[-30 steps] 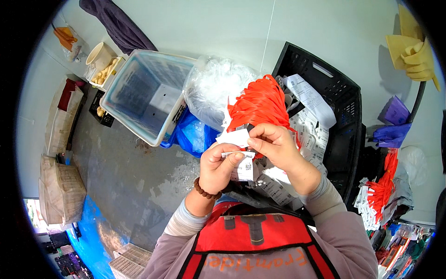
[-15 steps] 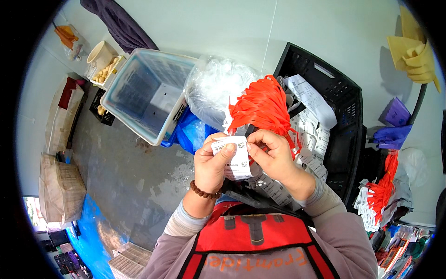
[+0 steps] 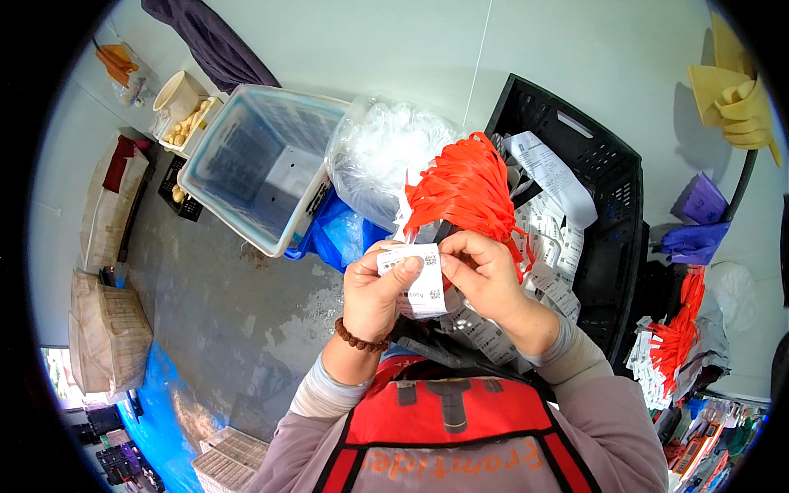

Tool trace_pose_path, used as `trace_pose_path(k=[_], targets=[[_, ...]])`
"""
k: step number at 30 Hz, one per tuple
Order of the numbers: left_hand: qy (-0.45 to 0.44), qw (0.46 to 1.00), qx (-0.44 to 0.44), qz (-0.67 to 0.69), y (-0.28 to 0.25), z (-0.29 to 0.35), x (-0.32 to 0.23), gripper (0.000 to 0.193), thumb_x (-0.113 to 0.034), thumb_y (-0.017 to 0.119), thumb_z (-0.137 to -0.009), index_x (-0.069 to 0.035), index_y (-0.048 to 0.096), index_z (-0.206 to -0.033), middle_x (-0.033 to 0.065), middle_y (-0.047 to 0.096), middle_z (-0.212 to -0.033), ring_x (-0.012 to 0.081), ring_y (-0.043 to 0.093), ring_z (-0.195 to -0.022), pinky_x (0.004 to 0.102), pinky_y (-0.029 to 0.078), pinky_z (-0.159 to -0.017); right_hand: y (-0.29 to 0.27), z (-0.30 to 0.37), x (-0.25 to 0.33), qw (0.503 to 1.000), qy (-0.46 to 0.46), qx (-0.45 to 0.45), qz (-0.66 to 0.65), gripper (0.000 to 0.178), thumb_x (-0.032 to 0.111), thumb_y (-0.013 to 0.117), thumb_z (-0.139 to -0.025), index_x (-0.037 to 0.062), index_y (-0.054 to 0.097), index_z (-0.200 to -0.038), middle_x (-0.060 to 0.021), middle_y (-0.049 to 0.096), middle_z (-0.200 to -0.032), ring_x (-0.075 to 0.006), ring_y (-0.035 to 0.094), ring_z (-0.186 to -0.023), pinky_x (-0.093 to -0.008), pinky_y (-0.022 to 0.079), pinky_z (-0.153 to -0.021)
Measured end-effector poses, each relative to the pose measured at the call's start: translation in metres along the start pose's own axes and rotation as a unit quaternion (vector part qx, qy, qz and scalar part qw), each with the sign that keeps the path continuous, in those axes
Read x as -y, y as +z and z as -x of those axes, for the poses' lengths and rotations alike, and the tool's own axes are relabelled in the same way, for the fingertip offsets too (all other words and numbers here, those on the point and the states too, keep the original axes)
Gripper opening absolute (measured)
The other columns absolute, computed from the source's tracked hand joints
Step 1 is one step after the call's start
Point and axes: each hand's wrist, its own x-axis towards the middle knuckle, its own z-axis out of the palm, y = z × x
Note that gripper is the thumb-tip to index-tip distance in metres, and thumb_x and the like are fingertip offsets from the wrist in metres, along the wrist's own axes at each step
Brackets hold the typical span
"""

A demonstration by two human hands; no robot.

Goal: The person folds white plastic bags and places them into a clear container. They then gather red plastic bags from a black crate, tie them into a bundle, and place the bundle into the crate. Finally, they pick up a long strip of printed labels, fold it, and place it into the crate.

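A small white printed label (image 3: 428, 287) with square codes is in my left hand (image 3: 370, 297), its thumb pressed flat over the face. My right hand (image 3: 491, 279) is closed in a pinch at the label's upper right edge; whether it grips the label or a ribbon end there is hidden by the fingers. Just beyond both hands lies a thick bundle of red ribbons (image 3: 464, 187). Long strips of printed labels (image 3: 567, 246) curl to the right of the ribbons and beneath my right wrist.
A black plastic crate (image 3: 618, 164) stands behind the strips on the right. Left of the ribbons are a clear plastic bag (image 3: 386, 156) and a translucent tub (image 3: 215, 177). Yellow gloves (image 3: 735, 103) and blue-purple gloves (image 3: 694, 238) hang at the right.
The label has shifted slightly right and turned a little in my left hand. My right fingertips have moved barely, staying at its edge.
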Motion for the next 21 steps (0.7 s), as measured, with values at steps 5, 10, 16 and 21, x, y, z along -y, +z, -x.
trace_pose_path(k=[5,10,16,21], targets=[[0.018,1.000,0.003,-0.020,-0.003,-0.002,0.005,0.018,-0.012,0.068,-0.081,-0.001,0.061,-0.095,0.0073,0.066,-0.085,0.0119,0.062,-0.072,0.0245,0.050,-0.066,-0.001,0.000,-0.001,1.000,-0.013,0.005,0.022,0.008,0.005,0.062,-0.083,-0.0010,0.059,-0.087,-0.0058,0.061,-0.077,-0.0103,0.059,-0.068,-0.0241,0.047,-0.060],[0.013,1.000,0.002,-0.025,-0.002,0.000,0.001,0.017,-0.012,0.068,-0.081,-0.001,0.062,-0.093,0.0072,0.066,-0.084,0.0118,0.062,-0.071,0.0243,0.050,-0.066,-0.002,-0.001,0.008,0.993,-0.076,0.015,0.089,0.007,0.004,0.062,-0.082,-0.0009,0.059,-0.087,-0.0054,0.060,-0.075,-0.0102,0.058,-0.067,-0.0244,0.047,-0.059],[-0.005,0.998,0.022,-0.054,-0.004,0.002,-0.004,0.012,-0.006,0.069,-0.079,0.002,0.067,-0.086,0.0034,0.060,-0.086,0.0111,0.058,-0.078,0.0227,0.047,-0.068,-0.006,-0.002,0.007,0.994,-0.098,0.056,-0.010,0.008,0.006,0.061,-0.083,-0.0006,0.060,-0.087,-0.0062,0.060,-0.077,-0.0110,0.058,-0.070,-0.0245,0.046,-0.060],[0.043,0.988,0.066,-0.133,-0.003,0.004,-0.005,0.013,-0.007,0.071,-0.078,0.002,0.068,-0.086,0.0037,0.059,-0.086,0.0105,0.056,-0.078,0.0219,0.045,-0.066,-0.002,-0.009,0.008,0.995,-0.058,0.075,0.012,0.010,0.007,0.062,-0.082,-0.0014,0.060,-0.087,-0.0069,0.060,-0.078,-0.0119,0.058,-0.068,-0.0256,0.045,-0.059]])
